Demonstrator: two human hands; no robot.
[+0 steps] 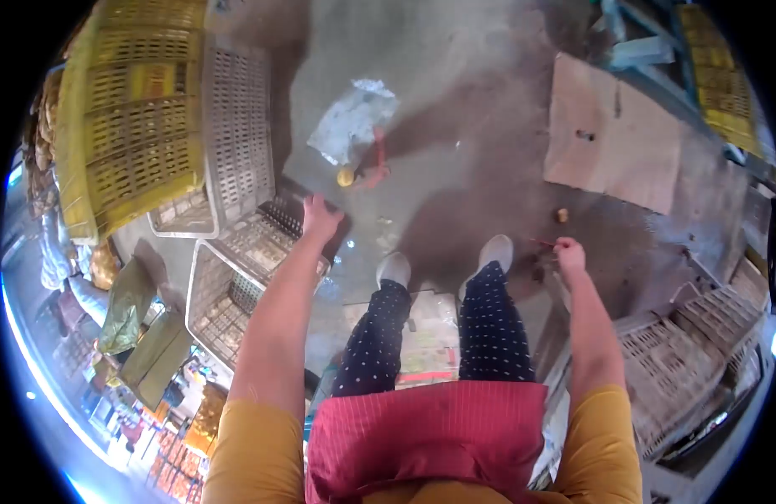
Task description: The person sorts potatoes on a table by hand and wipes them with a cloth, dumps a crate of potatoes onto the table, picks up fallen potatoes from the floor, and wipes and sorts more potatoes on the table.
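Note:
My left hand (320,220) hangs over the floor at the corner of a dirty white plastic crate (205,290). Its thumb is apart from the fingers and nothing shows in it; whether it touches the crate's rim I cannot tell. My right hand (570,254) is closed on a thin reddish stick-like tool (542,243) pointing left, its kind too small to make out. On the wet floor ahead lie a crumpled clear plastic sheet (351,119), a round yellow thing (345,175) and a reddish strip (378,168). A small brownish lump (562,215) lies beyond my right hand.
Yellow crates (131,118) stand at the left against a greyish crate (239,126). Flattened cardboard (610,134) lies front right, near a blue frame (648,52). Worn crates (669,361) sit at the lower right. Green sacks (127,311) are lower left.

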